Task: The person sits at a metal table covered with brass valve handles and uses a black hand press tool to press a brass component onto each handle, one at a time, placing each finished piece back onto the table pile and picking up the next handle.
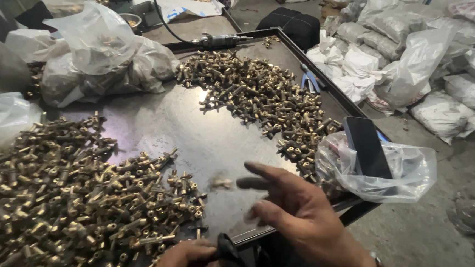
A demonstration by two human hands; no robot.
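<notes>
I see my right hand (303, 214) open over the metal tray (193, 130), fingers spread and blurred, with a small brass fitting (220, 182) loose just off the fingertips; my left hand (182, 263) pinches a dark tool (229, 255) at the tray's near edge. I judge short, low tosses toward the far pile (257, 96) keep pieces from bouncing. The near pile (61, 210) lies left; plastic bags (420, 67) crowd the concrete floor.

Brass-gold fittings (61, 210), dark grey tray (193, 130)
</notes>
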